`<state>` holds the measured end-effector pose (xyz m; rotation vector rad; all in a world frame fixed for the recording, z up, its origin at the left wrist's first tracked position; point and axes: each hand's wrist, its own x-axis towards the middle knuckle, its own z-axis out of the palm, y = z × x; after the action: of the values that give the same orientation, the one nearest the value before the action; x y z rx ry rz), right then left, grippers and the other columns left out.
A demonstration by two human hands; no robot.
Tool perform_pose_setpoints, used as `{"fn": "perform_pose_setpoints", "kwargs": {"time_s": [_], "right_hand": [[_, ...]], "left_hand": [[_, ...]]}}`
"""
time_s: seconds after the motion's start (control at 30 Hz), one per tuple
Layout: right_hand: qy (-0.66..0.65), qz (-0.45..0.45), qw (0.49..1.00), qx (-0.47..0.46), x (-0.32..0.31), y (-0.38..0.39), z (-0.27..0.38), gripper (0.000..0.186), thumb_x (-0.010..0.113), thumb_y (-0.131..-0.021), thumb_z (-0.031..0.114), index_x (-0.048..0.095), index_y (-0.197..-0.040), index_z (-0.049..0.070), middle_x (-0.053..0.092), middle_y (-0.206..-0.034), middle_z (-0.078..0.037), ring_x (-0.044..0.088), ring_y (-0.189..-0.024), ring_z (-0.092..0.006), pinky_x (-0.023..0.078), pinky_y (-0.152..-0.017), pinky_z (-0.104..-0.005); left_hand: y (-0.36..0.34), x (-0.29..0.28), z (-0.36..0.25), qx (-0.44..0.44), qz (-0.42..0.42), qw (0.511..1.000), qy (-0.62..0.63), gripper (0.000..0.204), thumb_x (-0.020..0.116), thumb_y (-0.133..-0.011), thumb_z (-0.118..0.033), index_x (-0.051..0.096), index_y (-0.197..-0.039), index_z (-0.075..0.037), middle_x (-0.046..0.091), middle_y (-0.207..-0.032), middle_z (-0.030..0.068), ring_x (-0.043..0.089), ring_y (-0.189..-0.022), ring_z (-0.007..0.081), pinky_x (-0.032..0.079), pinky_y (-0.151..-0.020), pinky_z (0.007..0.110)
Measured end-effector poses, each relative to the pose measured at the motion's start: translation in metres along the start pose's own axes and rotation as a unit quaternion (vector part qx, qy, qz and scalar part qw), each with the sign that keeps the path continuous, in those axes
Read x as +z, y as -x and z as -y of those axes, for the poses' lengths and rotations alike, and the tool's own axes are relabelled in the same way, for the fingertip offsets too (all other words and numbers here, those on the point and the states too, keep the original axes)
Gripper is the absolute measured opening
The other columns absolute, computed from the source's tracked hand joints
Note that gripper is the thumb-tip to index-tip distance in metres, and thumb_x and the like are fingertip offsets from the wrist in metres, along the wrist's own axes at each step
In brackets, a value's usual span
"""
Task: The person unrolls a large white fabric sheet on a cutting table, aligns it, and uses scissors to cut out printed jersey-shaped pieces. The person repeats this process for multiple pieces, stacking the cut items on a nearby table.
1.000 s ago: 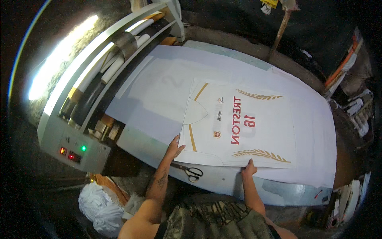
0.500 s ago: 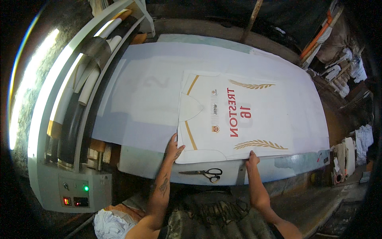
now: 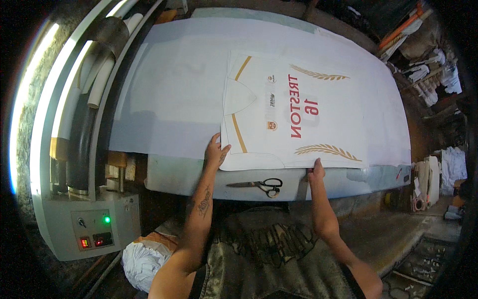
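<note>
A white printed jersey sheet (image 3: 256, 117) lies flat on the table, with red mirrored lettering and gold leaf designs. It seems to be in more than one layer. My left hand (image 3: 217, 151) grips its near left corner, thumb on top and the other fingers along the left edge. On the near edge, toward the right, my right hand (image 3: 316, 172) pinches the sheet with the thumb over it; most of its fingers are hidden. Black-handled scissors (image 3: 259, 186) rest on the table between my forearms, apart from both hands.
A broad white sheet (image 3: 169, 74) covers most of the pale table (image 3: 172, 175). At left stands a large roller machine (image 3: 89, 229) with a lit green lamp. White cloths (image 3: 453, 169) are heaped at far right, and a white bundle (image 3: 144, 264) sits below at left.
The whole view has shifted, so the table and sheet sit higher in the picture. Both hands keep their places on the sheet's edges, and the scissors have not moved on the table.
</note>
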<state>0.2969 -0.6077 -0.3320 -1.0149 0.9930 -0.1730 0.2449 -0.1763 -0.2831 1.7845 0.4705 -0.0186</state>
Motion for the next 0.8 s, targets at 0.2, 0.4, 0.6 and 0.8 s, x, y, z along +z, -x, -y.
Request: {"fn": "perform_pose_setpoints", "kwargs": {"time_s": [0.2,0.4,0.6,0.8], "right_hand": [[0.300,0.095,0.888,-0.334,-0.014,0.119,-0.032,0.030,0.065,-0.087,0.015,0.054,-0.111,0.001,0.055,-0.093,-0.009,0.055,-0.082,-0.0204,0.048,-0.072,-0.0325],[0.596,0.514,0.374,-0.490,-0.011,0.178,-0.024,0.040,0.060,-0.081,0.009,0.051,-0.119,0.005,0.053,-0.115,-0.016,0.049,-0.110,-0.0362,0.040,-0.096,-0.0443],[0.645,0.520,0.296,-0.475,-0.010,0.147,-0.007,0.038,0.055,-0.083,0.010,0.050,-0.120,0.002,0.052,-0.117,-0.015,0.049,-0.112,-0.0337,0.041,-0.098,-0.0420],[0.663,0.575,0.156,-0.453,-0.044,0.098,0.034,0.035,0.057,-0.084,0.014,0.053,-0.117,0.002,0.056,-0.113,-0.019,0.055,-0.106,-0.0333,0.046,-0.091,-0.0404]], "left_hand": [[0.000,-0.001,0.005,0.014,0.001,1.000,0.028,0.065,0.070,-0.082,-0.012,0.035,-0.135,-0.002,0.068,-0.099,0.0185,0.067,-0.087,0.0201,0.052,-0.075,0.031],[0.001,-0.008,0.003,-0.070,0.055,0.983,0.163,0.064,0.068,-0.086,-0.028,0.037,-0.135,0.000,0.064,-0.113,0.0182,0.061,-0.101,0.0231,0.049,-0.086,0.032],[0.059,-0.023,0.020,-0.075,0.286,0.734,0.612,0.072,0.066,-0.087,-0.036,0.032,-0.141,-0.005,0.036,-0.144,0.0159,0.037,-0.132,0.0302,0.035,-0.106,0.047],[0.097,0.096,-0.011,-0.118,0.135,0.873,0.453,0.061,0.060,-0.090,-0.031,0.033,-0.138,-0.003,0.038,-0.141,0.0171,0.043,-0.126,0.0339,0.045,-0.097,0.047]]}}
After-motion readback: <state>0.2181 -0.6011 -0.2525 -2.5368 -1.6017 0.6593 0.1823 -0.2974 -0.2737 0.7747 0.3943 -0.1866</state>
